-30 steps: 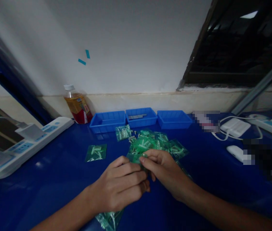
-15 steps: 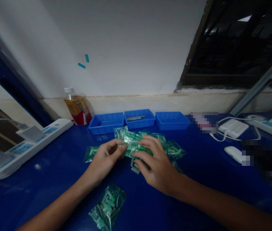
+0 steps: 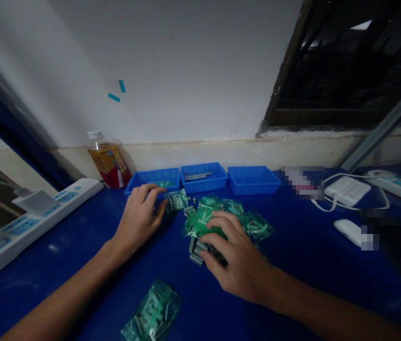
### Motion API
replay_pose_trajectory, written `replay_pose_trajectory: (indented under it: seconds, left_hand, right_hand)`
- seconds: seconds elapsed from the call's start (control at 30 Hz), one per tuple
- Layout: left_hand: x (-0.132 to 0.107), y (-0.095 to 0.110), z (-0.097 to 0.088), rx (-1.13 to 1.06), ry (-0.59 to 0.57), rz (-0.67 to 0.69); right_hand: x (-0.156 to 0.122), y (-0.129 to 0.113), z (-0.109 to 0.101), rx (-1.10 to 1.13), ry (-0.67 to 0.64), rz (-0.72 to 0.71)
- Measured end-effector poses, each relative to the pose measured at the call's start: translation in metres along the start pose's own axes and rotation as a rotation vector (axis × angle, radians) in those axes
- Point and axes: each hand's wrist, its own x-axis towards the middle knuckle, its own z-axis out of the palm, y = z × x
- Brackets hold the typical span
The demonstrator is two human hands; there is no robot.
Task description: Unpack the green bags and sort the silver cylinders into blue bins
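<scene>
Nearest packet: a clear green packet of small parts is seen lying alone on the blue table at its near edge, well apart from both hands.
Right hand: the right hand is laid palm down on the heap of green packets, with its thumb beside the loose grey metal pieces. The fingers are curled over the heap, and whether a packet is pinched under them cannot be told.
Left hand: the left hand is spread open and nothing is held in it. Its fingertips are set just beside a small packet and near the front wall of the left blue tray.
Handling: it is judged that one packet at a time is best lifted by its edge, with the heap steadied by the other hand, since the film looks slippery.
Risk: the loose grey metal pieces could be scattered if the heap is swept instead of picked from.
Trays: the middle blue tray, in which grey bars are laid, and the right blue tray are lined up with the left one by the wall.
Far edge: a drink bottle is stood by the wall, beyond a white power strip.
Writing: pale marks are printed on the packets and a red and yellow label is carried by the bottle, but nothing on either can be read.
</scene>
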Motion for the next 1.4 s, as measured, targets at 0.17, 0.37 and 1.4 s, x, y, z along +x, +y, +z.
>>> replay_pose_trajectory:
  seconds: [0.17,0.37,1.4]
  left_hand:
    - [-0.003,0.006,0.002,-0.136,-0.188,-0.362]
    - [0.005,-0.022,0.016,-0.414,-0.363,-0.591]
    - [-0.015,0.068,-0.028,-0.773,-0.328,-0.031]
  right_hand:
    - [-0.001,0.003,-0.001,0.046,0.021,0.021]
    - [-0.001,0.007,-0.001,0.069,0.075,0.015]
    - [0.003,0.011,-0.002,0.275,0.301,0.265]
